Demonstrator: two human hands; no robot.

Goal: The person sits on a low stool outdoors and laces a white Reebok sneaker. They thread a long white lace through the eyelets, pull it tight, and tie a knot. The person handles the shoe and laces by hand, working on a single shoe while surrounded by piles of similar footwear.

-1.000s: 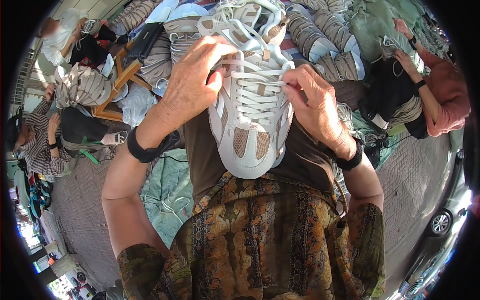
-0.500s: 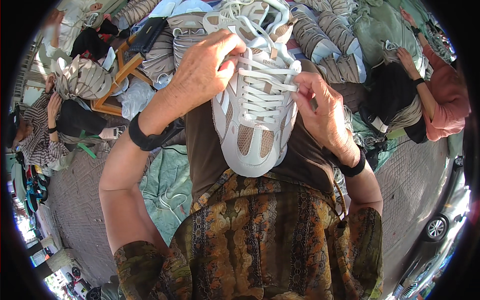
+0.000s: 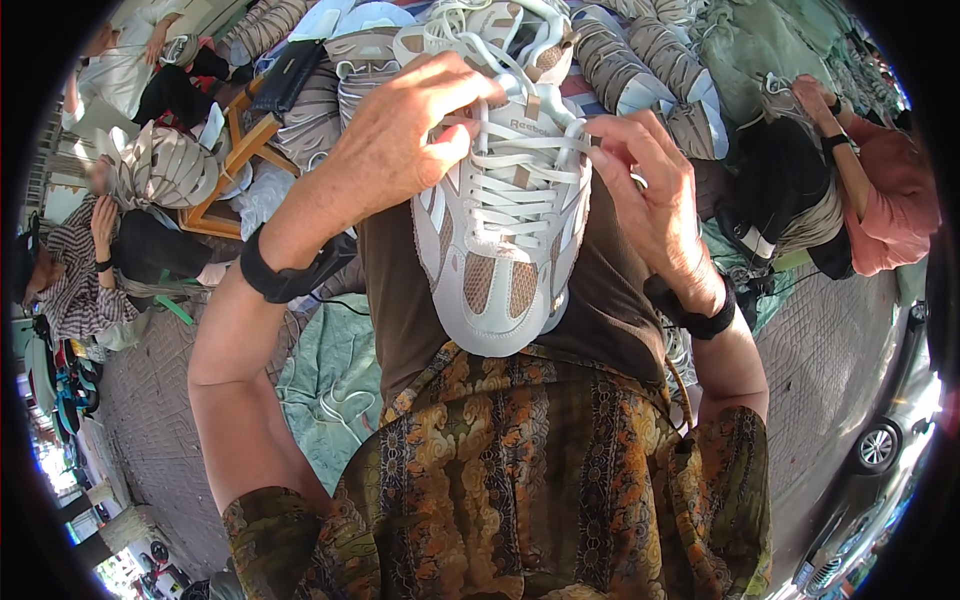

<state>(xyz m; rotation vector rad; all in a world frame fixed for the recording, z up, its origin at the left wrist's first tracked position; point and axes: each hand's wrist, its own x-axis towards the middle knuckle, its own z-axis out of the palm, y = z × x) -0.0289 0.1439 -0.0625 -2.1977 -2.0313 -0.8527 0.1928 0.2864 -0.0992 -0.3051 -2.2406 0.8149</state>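
Note:
A white and beige sneaker (image 3: 495, 318) rests on my lap, toe toward me, its flat white shoelace (image 3: 512, 205) criss-crossed over the tongue. My left hand (image 3: 405, 135) bends thumb and forefinger together at the upper left eyelets, closed on the lace there; the exact grip is partly hidden. At the upper right eyelets, my right hand (image 3: 655, 185) pinches the lace between its fingertips, the other fingers curled. Just beyond the laced shoe, touching it, lies another sneaker (image 3: 545, 60) of the same kind with loose laces.
Rows of stacked shoe uppers (image 3: 640, 75) lie beyond my lap. To the left are a wooden frame (image 3: 235, 150), a dark pouch (image 3: 288, 78) and a plastic bag (image 3: 262, 195). Co-workers sit on both sides, one in a pink top (image 3: 895, 200). A car (image 3: 850, 510) stands at lower right.
The sneaker has shifted slightly left in view. My right hand's fingers have moved up along the eyelet edge; the left hand stays at the upper left eyelets.

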